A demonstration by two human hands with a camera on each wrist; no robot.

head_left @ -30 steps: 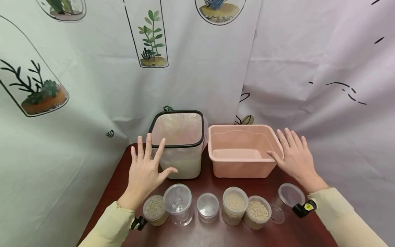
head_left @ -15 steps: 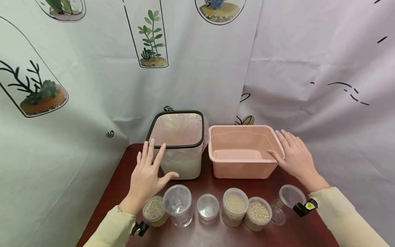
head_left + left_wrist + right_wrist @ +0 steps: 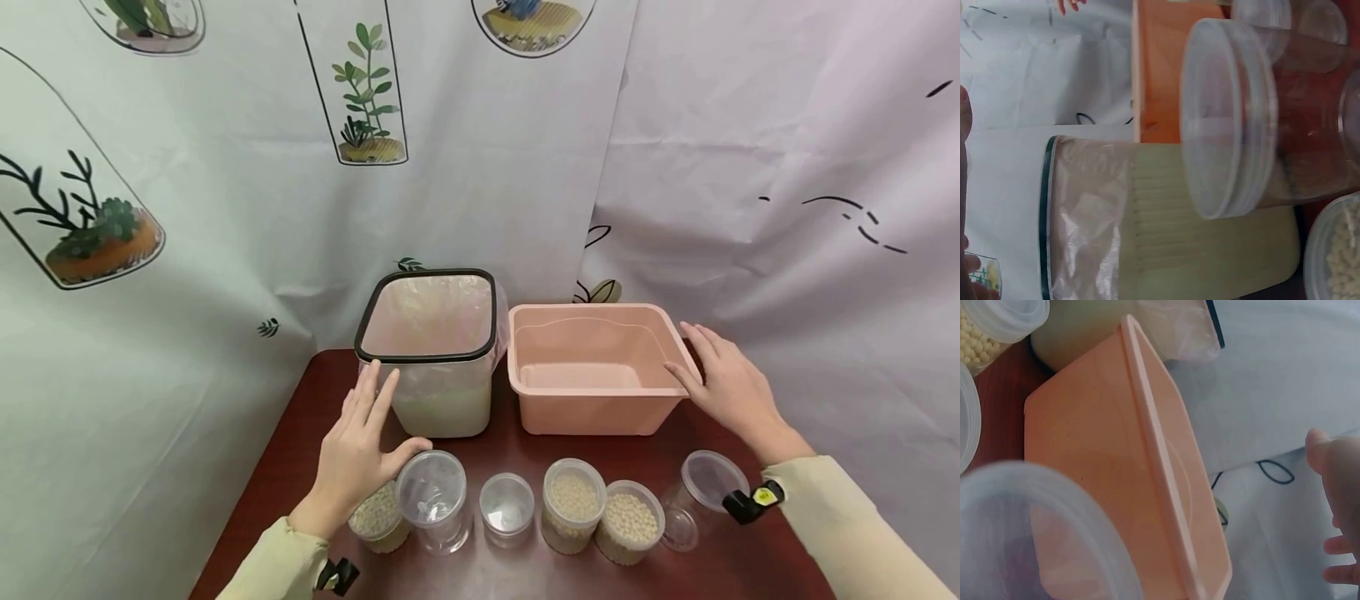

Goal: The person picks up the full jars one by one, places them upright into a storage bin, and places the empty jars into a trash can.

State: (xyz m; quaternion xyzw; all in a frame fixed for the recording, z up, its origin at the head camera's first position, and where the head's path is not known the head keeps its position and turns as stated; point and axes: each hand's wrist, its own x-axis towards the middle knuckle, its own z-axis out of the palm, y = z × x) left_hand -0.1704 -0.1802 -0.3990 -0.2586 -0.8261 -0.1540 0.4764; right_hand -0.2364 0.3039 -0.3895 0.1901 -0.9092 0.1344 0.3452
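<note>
My left hand [image 3: 352,454] hovers in front of the lined bin, fingers straight and thumb spread, holding nothing. Below it stand a jar of pale pellets [image 3: 377,518], partly hidden by the hand, and a tall clear jar [image 3: 432,500] with a lid. Over the right end of the pink basin [image 3: 585,412] my right hand [image 3: 735,392] is held with fingers extended, gripping nothing; whether it touches the rim I cannot tell. Nearest below that hand is another clear lidded jar [image 3: 708,483]. In the right wrist view the right hand [image 3: 1341,494] shows at the right edge.
A small clear jar [image 3: 506,508] and two jars of pale round beads, one taller [image 3: 572,504] and one shorter [image 3: 628,521], fill out the row. Behind them, a bin [image 3: 442,404] with a black rim and plastic liner adjoins the basin. A printed cloth [image 3: 487,208] hangs behind the red-brown table [image 3: 270,483].
My left hand has lowered toward the jars, its fingers drawing closer together. The right hand has dropped slightly and shifted a little to the right. The jars stay in place.
</note>
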